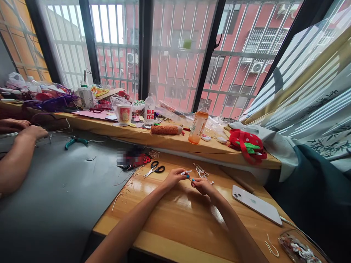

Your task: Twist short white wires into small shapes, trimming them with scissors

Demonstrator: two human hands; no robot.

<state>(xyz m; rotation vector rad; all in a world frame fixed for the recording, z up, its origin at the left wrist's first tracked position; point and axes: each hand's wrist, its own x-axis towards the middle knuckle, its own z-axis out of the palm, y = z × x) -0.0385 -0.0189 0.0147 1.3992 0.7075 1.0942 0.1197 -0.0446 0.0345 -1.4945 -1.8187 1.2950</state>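
Over the wooden table, my left hand pinches a thin white strip, too small to name more exactly. My right hand is closed close beside it. A fine brownish thread runs between the fingertips of the two hands, and the right fingers pinch its end. Scissors with black handles lie partly spread to the left of my left hand. Just beyond my hands is a small pile of white cord pieces.
Loose thread ends lie along the table's left edge. A phone with a cable rests at right. The ledge behind holds an orange thread spool, a drink bottle and a strawberry pouch. Another person's hands work at far left near pliers.
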